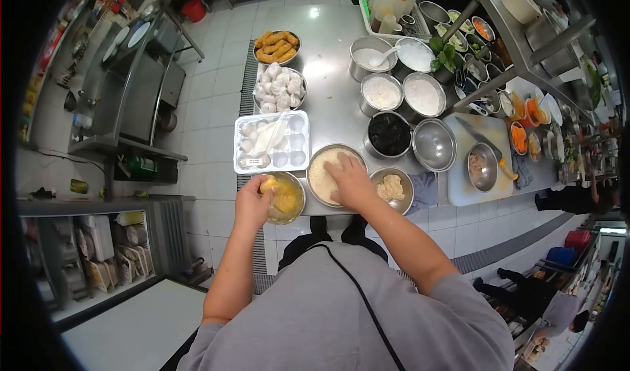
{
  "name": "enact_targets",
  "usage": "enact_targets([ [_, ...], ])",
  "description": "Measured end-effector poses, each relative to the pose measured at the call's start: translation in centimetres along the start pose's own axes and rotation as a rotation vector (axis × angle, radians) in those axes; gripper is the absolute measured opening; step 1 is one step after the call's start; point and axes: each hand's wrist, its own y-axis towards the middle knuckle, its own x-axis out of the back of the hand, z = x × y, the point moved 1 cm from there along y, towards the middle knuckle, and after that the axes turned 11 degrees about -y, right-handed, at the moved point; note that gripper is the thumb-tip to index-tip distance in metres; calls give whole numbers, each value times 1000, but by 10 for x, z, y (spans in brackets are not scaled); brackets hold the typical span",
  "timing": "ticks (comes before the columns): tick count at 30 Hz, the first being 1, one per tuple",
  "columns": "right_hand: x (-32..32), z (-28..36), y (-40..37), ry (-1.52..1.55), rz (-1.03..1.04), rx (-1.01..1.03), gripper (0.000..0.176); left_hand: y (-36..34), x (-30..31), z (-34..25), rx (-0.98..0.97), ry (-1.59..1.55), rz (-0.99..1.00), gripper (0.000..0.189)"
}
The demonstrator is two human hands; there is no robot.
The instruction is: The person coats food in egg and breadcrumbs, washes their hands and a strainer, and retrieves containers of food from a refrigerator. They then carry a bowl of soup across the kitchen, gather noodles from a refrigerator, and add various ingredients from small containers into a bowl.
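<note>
My left hand (254, 202) is closed in a pinch on a wet yellow piece (270, 185) at the rim of a metal bowl of yellow liquid (286, 197) that looks like beaten egg. What lies under the yellow coating I cannot make out. Over on the right, a wider bowl (314, 157) holds pale crumbs (321, 179). My right hand (352, 182) rests on those crumbs with its fingers spread, and no held object shows. Beside my right wrist stands a bowl of light-brown paste (390, 187). A plastic egg tray (272, 142) lies just beyond the egg bowl.
Farther back are a bowl of white wrapped pieces (281, 90) and one of browned sticks (277, 46). On the right stand pots of white powder (382, 92), a pot of black food (389, 134), an empty metal bowl (434, 145) and a cutting board (462, 190) with a knife (478, 134).
</note>
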Motion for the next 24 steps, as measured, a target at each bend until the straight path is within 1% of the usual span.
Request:
enact_targets([
  [1, -16, -3, 7, 4, -1, 0, 65, -2, -2, -10, -60, 18, 19, 24],
  [2, -35, -6, 12, 56, 101, -28, 57, -4, -5, -17, -118, 36, 38, 24],
  [3, -45, -8, 15, 109, 202, -56, 50, -5, -11, -21, -117, 40, 38, 24],
  [4, -41, -9, 16, 110, 199, -55, 50, -4, -20, -24, -35, -46, 109, 27],
  [5, -36, -11, 17, 185, 171, -118, 43, -3, -29, -29, 47, -132, 181, 30],
  [6, -27, -13, 18, 258, 143, -179, 37, -2, -39, -34, 45, -131, 180, 30],
  [7, -18, -15, 19, 258, 143, -177, 37, -1, -52, -40, 63, -183, 234, 31],
  [8, -7, -20, 18, 307, 85, -226, 35, 0, -62, -44, 83, -236, 289, 33],
  [9, 3, -23, 17, 353, 30, -274, 34, 1, -71, -48, 85, -242, 288, 33],
  [11, 18, -26, 18, 382, 17, -289, 33, 2, -82, -54, 97, -69, 245, 36],
  [12, 25, -25, 19, 415, -1, -306, 31, 1, -81, -51, 99, -73, 239, 36],
  [14, 37, -12, 22, 413, 20, -273, 30, 4, -74, -39, 47, 76, 138, 35],
  [16, 29, 2, 24, 416, 44, -247, 30, 4, -55, -14, 18, 123, 99, 34],
  [18, 0, 15, 23, 289, 249, -207, 28, -2, -35, 5, -5, 175, 59, 32],
  [19, -6, 18, 16, 221, 212, -130, 27, -5, -27, 10, -12, 295, 38, 32],
  [20, -12, 17, 13, 225, 214, -128, 27, -8, -20, 14, -19, 415, 18, 32],
  [21, -1, 17, 17, 222, 166, -164, 27, -7, -15, 19, 27, 494, 56, 32],
  [22, 5, 19, 18, 222, 124, -201, 27, -8, -14, 24, 34, 496, 53, 32],
  [23, 3, 16, 16, 226, 132, -197, 27, -11, -16, 30, -28, 553, 98, 31],
  [24, 1, 9, 15, 127, 97, -196, 29, -14, -19, 32, -92, 606, 142, 30],
])
